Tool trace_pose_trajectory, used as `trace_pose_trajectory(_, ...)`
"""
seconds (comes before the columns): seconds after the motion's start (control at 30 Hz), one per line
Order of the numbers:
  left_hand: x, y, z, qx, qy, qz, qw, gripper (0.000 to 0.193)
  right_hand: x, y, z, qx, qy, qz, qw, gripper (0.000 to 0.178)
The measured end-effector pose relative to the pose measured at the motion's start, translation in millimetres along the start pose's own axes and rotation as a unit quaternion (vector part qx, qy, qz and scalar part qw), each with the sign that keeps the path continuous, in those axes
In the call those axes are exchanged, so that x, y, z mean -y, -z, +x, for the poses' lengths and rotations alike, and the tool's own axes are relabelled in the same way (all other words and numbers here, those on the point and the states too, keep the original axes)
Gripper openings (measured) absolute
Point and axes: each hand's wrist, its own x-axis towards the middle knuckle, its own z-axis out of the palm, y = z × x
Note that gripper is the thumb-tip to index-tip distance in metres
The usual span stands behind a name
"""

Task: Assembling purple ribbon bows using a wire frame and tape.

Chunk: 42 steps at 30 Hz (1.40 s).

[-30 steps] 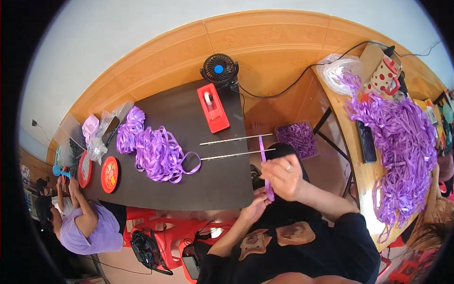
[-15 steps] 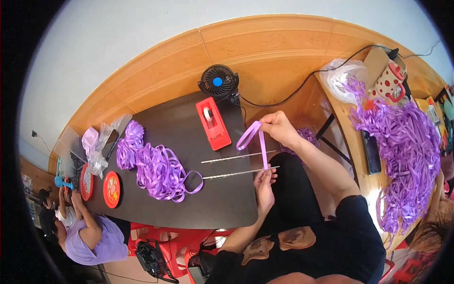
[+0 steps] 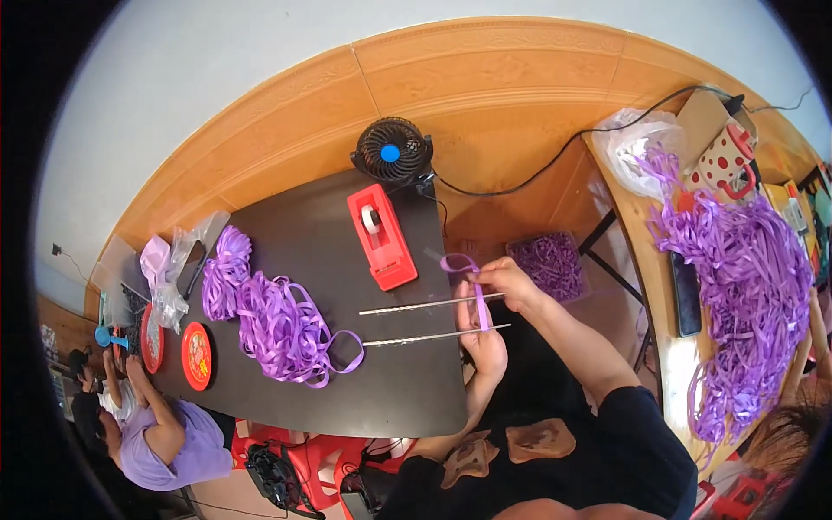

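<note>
Two thin metal rods [image 3: 407, 339] stick out past the dark table's right edge, roughly parallel. A purple ribbon [image 3: 482, 314] runs across them, its upper part curling in a loop above the far rod. My right hand [image 3: 510, 281] pinches this ribbon beside the far rod. From below, my left hand [image 3: 485, 348] reaches up at the rods with its fingers closed against the ribbon; part of its grip is hidden. Left of the rods lies a heap of looped purple ribbon [image 3: 282, 325], one loop reaching the near rod's end. A red tape dispenser [image 3: 387, 247] stands beyond the rods.
A black fan [image 3: 392, 152] stands at the table's back edge, its cable running right. Red plates [image 3: 198, 357] lie at the left. The right-hand wooden table bears a ribbon pile [image 3: 737, 277], a phone [image 3: 685, 295] and a dotted mug [image 3: 722, 162]. A co-worker [image 3: 169, 446] sits at far left.
My right hand has come down toward the rods, and the ribbon loop has shrunk and lowered. My left hand's fingers have moved up along the ribbon between the rods. The view has shifted slightly.
</note>
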Motion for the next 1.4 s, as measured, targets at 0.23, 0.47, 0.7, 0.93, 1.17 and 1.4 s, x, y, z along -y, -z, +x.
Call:
trace_pose_trajectory(0.23,-3,3,9,0.009,-0.040,0.124,0.991,0.025,-17,-2,-18,-0.049,-0.010,-0.018,0.999,0.013)
trace_pose_trajectory(0.47,-23,-9,2,0.013,0.073,0.045,0.996,0.021,-36,11,-44,-0.092,-0.082,0.067,0.990,0.010)
trace_pose_trajectory(0.7,-16,-12,2,-0.007,0.022,0.035,0.999,0.017,-46,19,-74,-0.250,0.255,0.006,0.934,0.013)
trace_pose_trajectory(0.93,-23,-18,1,-0.023,0.073,0.013,0.997,0.017,-47,-14,-79,-0.184,0.367,-0.216,0.886,0.024)
trace_pose_trajectory(1.17,-10,-4,6,0.003,-0.002,0.097,0.995,0.018,-70,-12,-68,-0.140,0.365,-0.218,0.894,0.020)
trace_pose_trajectory(1.4,-1,2,4,0.005,0.003,0.069,0.998,0.020,-41,-3,-71,-0.140,0.366,-0.194,0.899,0.031)
